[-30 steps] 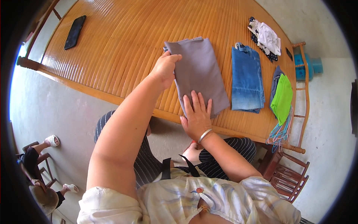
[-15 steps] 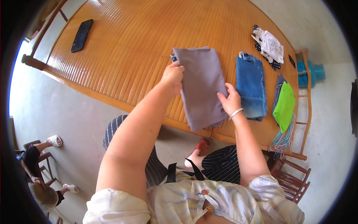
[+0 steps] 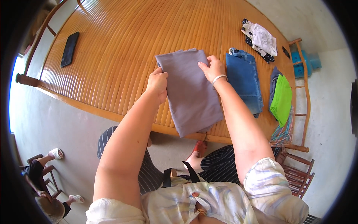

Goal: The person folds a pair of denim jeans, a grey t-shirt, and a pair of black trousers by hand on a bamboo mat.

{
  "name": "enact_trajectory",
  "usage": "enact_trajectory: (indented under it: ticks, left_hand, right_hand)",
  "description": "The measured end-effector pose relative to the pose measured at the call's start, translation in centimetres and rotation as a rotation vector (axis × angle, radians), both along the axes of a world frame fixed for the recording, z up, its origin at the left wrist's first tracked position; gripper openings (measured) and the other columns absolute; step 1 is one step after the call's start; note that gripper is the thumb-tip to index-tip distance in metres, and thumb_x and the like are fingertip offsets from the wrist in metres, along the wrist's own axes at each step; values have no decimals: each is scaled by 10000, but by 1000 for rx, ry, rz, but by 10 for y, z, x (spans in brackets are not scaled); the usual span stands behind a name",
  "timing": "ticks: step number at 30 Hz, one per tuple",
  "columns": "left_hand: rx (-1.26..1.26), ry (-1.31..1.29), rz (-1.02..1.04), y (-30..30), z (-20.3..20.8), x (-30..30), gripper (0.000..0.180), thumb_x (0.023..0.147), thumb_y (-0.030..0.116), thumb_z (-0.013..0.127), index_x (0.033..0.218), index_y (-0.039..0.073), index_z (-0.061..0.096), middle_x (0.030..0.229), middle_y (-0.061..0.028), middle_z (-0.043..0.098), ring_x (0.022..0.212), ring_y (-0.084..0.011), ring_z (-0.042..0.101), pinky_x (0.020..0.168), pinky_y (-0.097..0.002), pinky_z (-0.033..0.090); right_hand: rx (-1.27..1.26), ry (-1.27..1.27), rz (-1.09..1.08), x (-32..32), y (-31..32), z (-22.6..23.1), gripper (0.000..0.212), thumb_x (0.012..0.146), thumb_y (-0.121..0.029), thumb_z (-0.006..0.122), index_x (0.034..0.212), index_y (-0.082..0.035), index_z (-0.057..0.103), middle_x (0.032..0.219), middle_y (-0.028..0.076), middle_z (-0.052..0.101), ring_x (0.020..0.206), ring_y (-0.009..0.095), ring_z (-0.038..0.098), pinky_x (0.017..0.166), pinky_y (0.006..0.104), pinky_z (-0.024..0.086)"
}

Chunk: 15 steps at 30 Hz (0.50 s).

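Observation:
A folded grey garment (image 3: 192, 91), likely trousers, lies on the slatted bamboo bed (image 3: 123, 48), its lower end at the front edge. My left hand (image 3: 157, 84) grips its left edge near the top, thumb above and fingers partly hidden beneath. On the upper right edge, my right hand (image 3: 213, 69) pinches the cloth between thumb and fingers; a pale bangle is on that wrist. Just right of the garment lie folded blue jeans (image 3: 244, 80).
Far right are a white and black dotted clothing pile (image 3: 261, 39), a bright green folded cloth (image 3: 281, 99) and several hangers (image 3: 282, 132). A black phone (image 3: 70, 49) lies at the left. Wooden rails (image 3: 305, 93) bound the ends. A person (image 3: 41, 183) sits at lower left.
My right hand has moved from the garment's lower right edge up to its upper right edge. The left hand stays on the left edge. The whole view has shifted slightly.

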State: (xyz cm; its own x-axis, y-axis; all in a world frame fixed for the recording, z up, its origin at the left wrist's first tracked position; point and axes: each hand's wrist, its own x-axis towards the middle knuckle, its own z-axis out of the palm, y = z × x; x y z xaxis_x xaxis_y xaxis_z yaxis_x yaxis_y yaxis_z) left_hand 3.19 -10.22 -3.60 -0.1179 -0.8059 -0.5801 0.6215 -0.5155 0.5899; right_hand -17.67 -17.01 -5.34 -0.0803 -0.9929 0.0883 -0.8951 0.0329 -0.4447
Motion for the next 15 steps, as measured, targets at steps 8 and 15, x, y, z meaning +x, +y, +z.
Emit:
enact_trajectory:
  ticks: [8, 15]
  left_hand:
    - [3, -271, 38, -4, -10, -5, 418, 851, 36, 478, 1264, -21, 451, 1210, -165, 535, 1108, -243, 526, 929, -359, 430]
    - [-664, -1539, -261, 27, 9, -27, 667, 765, 194, 633, 1344, 18, 353, 1395, -238, 305, 1313, -364, 290, 1054, -470, 281]
  right_hand:
    - [-130, -274, -85, -12, 6, -11, 206, 828, -181, 650, 879, 18, 652, 712, 86, 651, 630, 148, 593, 615, 284, 473]
    - [-283, 56, 470, 2, 18, 14, 481, 827, -214, 623, 1258, -45, 493, 1274, 200, 489, 1142, 322, 504, 958, 386, 410]
